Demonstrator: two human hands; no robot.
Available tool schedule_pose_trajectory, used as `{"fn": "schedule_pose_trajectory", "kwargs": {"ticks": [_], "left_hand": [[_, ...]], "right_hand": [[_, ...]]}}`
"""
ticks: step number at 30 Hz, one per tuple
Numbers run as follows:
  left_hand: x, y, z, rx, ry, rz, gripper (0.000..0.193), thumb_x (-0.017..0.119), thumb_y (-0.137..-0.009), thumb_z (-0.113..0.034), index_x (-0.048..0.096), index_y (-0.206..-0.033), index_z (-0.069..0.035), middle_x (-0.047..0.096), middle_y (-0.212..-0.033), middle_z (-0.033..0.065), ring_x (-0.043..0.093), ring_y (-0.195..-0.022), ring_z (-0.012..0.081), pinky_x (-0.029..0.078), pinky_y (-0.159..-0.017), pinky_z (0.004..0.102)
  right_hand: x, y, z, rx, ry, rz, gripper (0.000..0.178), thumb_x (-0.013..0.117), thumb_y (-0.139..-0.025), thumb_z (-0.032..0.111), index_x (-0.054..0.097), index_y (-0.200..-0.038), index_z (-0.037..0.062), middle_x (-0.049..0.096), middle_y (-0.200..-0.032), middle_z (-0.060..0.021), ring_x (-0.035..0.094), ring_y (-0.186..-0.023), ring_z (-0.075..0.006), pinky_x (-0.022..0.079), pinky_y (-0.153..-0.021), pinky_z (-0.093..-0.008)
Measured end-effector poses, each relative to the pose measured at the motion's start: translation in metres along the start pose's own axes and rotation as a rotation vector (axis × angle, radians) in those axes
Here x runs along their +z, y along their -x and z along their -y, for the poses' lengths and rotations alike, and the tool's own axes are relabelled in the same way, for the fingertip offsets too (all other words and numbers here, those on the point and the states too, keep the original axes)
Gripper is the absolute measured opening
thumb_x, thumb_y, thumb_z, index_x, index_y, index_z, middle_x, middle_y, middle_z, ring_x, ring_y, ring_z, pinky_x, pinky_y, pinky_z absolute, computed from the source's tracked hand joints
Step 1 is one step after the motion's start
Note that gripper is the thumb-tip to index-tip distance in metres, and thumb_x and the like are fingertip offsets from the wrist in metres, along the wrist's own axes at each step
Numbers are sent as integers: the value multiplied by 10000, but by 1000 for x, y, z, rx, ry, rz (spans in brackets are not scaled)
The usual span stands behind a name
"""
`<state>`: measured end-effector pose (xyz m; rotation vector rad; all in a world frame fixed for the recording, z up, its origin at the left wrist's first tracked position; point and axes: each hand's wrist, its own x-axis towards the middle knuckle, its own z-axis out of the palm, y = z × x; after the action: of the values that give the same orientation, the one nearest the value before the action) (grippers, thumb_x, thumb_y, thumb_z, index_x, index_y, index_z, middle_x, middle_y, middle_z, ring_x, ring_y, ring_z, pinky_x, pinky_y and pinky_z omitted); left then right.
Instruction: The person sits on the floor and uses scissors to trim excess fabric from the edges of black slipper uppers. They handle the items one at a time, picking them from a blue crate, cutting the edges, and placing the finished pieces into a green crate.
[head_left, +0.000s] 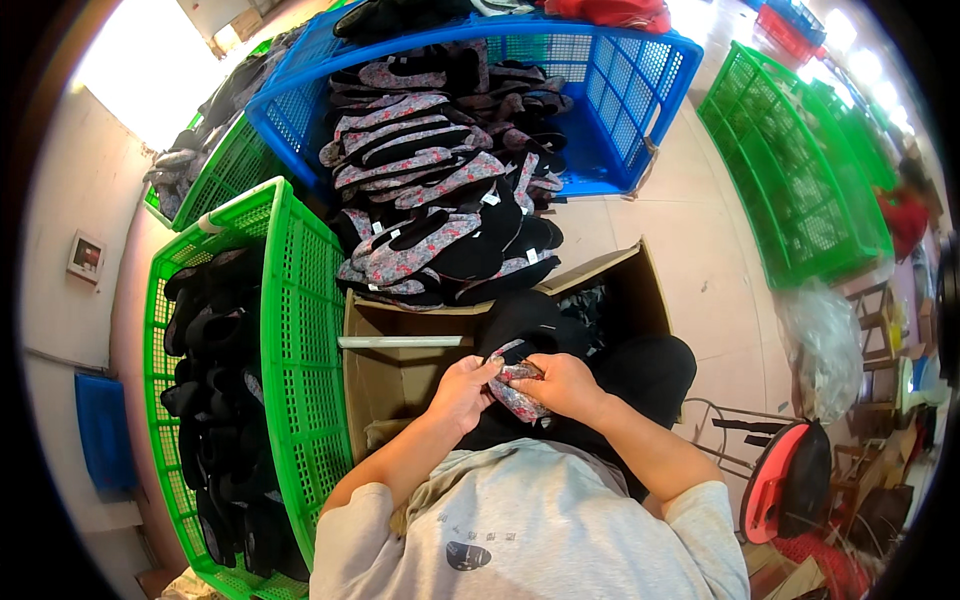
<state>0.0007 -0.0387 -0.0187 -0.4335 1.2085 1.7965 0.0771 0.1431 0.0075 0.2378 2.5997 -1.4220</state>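
Note:
In front of my chest, over my lap, my left hand (pixel 464 392) and my right hand (pixel 566 384) are both closed on a floral cloth shoe (pixel 522 402). It is grey with red and pink flowers and has a black part at the top. My fingers pinch its upper part close together and cover much of it, so its full shape is hidden. Just beyond my knees lies a heap of matching floral cloth shoes (pixel 440 230) with black parts and small white tags, spilling from a blue crate tipped on its side.
The blue crate (pixel 625 110) stands ahead. An open cardboard box (pixel 375 325) sits below it, crossed by a pale bar (pixel 400 342). On my left, a green crate (pixel 300 330) holds black shoes (pixel 215 400). Another green crate (pixel 790 160) and a red-and-black round seat (pixel 785 480) are at right.

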Motion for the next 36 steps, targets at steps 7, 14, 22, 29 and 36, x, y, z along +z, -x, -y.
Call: {"fn": "schedule_pose_trajectory", "kwargs": {"ticks": [7,14,22,29,36], "left_hand": [[-2,-19,13,624,-759,-308,183,716,-877,-98,563,-820,-16,586,-693,26,523,-611,93,436,-547,269],[15,5,21,783,-817,-223,171,710,-887,-71,579,-965,7,621,-835,43,566,-720,85,483,-618,256],[9,0,37,499,-218,-41,232,705,-918,-88,544,-1064,-8,588,-913,17,566,-834,93,485,-787,235],[6,-2,43,573,-245,57,344,720,-887,-48,488,-1141,-52,545,-1012,1,540,-911,81,454,-841,220],[18,2,39,445,-193,-52,291,728,-883,-54,518,-1084,-39,539,-939,-18,504,-841,47,440,-758,195]], "right_hand": [[13,-24,-1,63,-8,3,281,706,-802,329,678,-837,52,673,-779,-201,647,-743,-403,498,-645,-462],[23,-43,-24,160,-222,-45,294,712,-751,231,679,-893,-23,680,-805,-235,666,-756,-390,520,-699,-429],[1,-64,-33,474,-892,79,157,693,-871,66,674,-956,-65,721,-855,-139,716,-743,-221,575,-659,-329],[0,-61,-23,479,-951,34,144,683,-877,65,672,-958,-53,725,-874,-137,719,-736,-222,581,-658,-324],[10,-57,-24,390,-886,-206,128,717,-850,63,646,-921,-16,691,-828,-97,691,-711,-184,546,-641,-307]]}}
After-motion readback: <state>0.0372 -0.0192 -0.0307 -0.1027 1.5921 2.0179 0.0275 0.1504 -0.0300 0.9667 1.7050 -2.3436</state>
